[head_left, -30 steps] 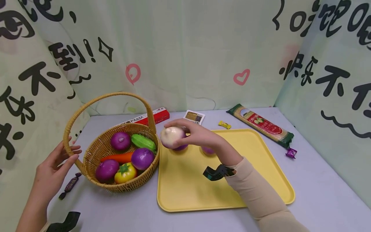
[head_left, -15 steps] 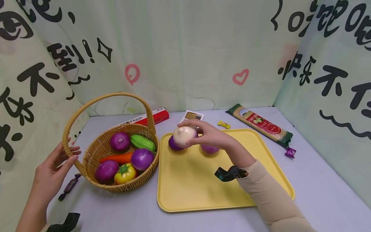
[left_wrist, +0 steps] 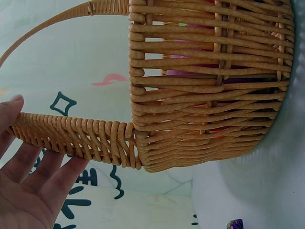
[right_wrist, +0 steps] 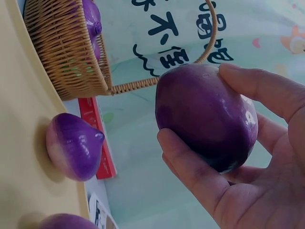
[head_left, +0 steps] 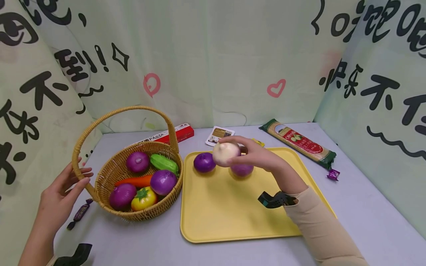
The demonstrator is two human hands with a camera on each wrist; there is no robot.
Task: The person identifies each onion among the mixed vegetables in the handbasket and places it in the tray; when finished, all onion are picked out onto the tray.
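A wicker basket with a tall arched handle stands at the left of the table. My left hand holds the near end of its handle, thumb on one side and fingers on the other. Inside the basket lie purple onions, a green vegetable, a carrot and a yellow tomato-like vegetable. Above the yellow tray, my right hand grips a purple onion, its whitish end showing in the head view. Two more purple onions sit on the tray.
A red pasta box lies behind the basket. A white card, a yellow-wrapped candy and a pasta packet lie beyond the tray. Other wrapped candies lie at right and near my left hand. Printed curtains enclose the table.
My right hand has carried the onion rightward from beside the basket's rim to above the tray's two onions, uncovering the left one. My left hand has stayed at the basket handle.
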